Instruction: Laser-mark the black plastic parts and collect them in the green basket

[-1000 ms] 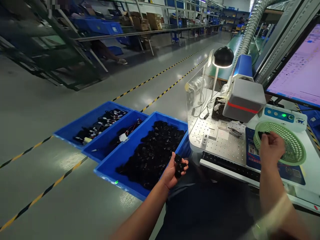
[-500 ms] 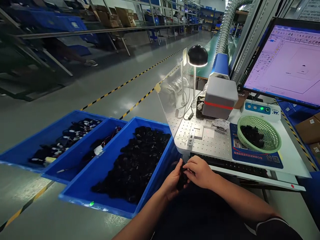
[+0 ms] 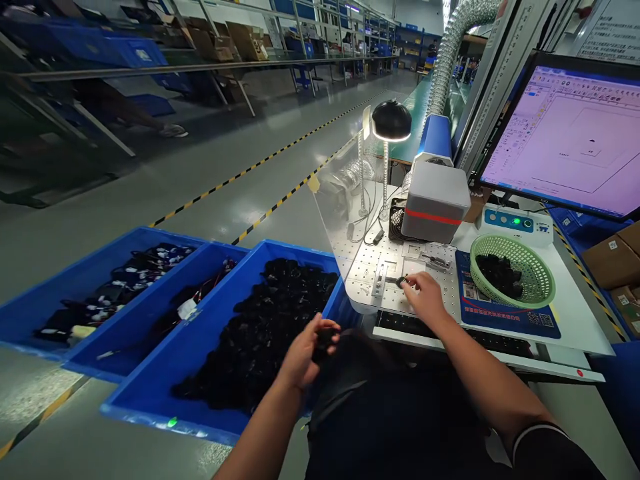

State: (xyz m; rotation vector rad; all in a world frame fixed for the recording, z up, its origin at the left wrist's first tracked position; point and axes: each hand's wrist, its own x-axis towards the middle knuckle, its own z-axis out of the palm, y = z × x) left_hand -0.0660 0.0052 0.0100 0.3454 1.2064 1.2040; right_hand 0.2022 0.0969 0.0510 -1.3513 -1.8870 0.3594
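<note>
Right fingers [image 3: 411,279]: pinched together on a black piece [image 3: 399,282] at the front part of the perforated plate [image 3: 447,287].
Green basket [image 3: 546,283]: right of the plate, holding a modest pile [image 3: 497,275] of black pieces, which look like those already dealt with.
Blue bin [image 3: 143,403]: left of the plate, heaped with far more; judging by that, most of the work seems left.
Perforated plate: this one piece appears mid-step.
Left fingers [image 3: 330,325]: curled loosely around dark contents [image 3: 325,337], nearer the body than the plate; I cannot tell how many.
</note>
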